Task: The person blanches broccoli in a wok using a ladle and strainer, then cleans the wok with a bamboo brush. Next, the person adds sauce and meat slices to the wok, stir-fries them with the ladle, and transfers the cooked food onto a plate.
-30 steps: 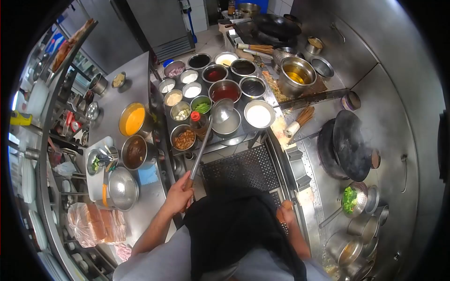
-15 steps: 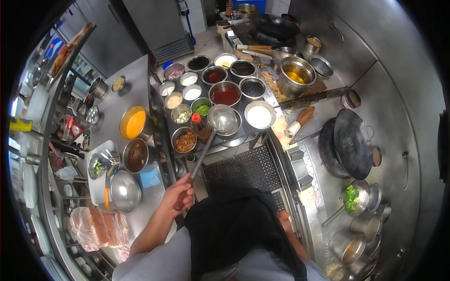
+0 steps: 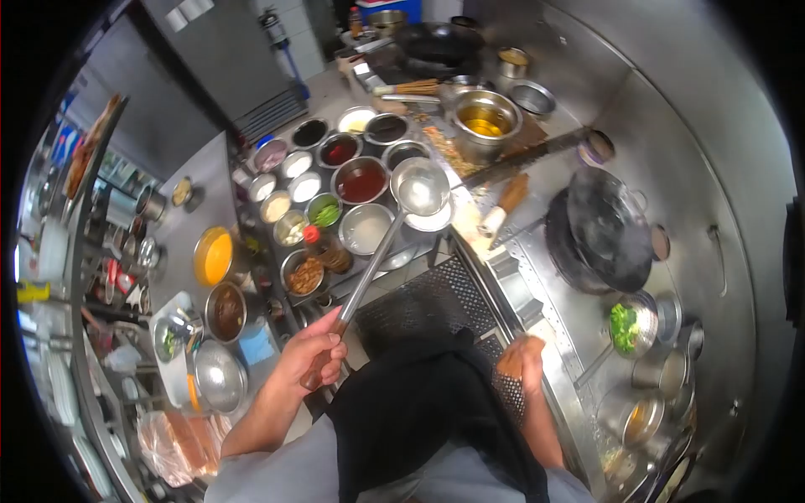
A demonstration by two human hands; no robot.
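Observation:
My left hand (image 3: pixel 319 359) is closed round the brown handle of a long metal ladle (image 3: pixel 421 188). The ladle's round bowl hangs over the edge of a container of white contents (image 3: pixel 434 216), partly covering it. Left of the ladle stands a metal bowl of cloudy liquid (image 3: pixel 366 228). A red-capped bottle (image 3: pixel 327 250) is just beyond my left hand. My right hand (image 3: pixel 525 362) is curled closed beside the stove's front edge; something brownish shows at its fingers, but what it is I cannot make out.
A dark wok (image 3: pixel 610 230) with faint steam sits on the stove at right. Near it, a strainer holds green broccoli (image 3: pixel 623 327). A pot of yellow oil (image 3: pixel 486 124) stands at the back. Several sauce containers, including a red one (image 3: pixel 360 180), crowd the middle. An orange-filled pot (image 3: pixel 215 256) is at left.
The ladle has moved right, from over the bowl of cloudy liquid to the white-filled container. My right hand has risen further into view. The whole view has turned slightly.

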